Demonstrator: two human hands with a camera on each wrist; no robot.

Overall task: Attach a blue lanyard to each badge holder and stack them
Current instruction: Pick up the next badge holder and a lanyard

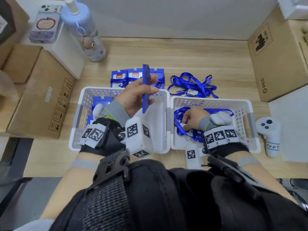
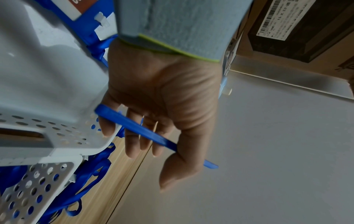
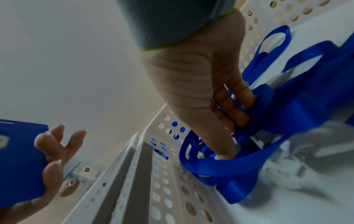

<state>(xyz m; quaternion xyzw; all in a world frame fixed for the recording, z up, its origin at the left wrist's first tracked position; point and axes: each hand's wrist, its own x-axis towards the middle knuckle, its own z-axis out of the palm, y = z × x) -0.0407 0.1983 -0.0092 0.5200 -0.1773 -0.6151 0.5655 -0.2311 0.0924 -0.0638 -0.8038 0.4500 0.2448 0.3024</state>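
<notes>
Meanwhile your left hand pinched a badge holder upright while your right hand pinched one lanyard in the right basket. Tangled straps could've dragged neighbours out

Wooden table, two white baskets (perforated), loose lanyards, finished badges

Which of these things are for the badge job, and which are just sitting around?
For the job:
- badge holder gripped in the left hand
- blue lanyards in the right basket, where the right hand is reaching
- finished badges beyond the left basket
- loose lanyards on the table

Just lying about:
- water bottle
- phone
- cardboard boxes
- white controller
</notes>
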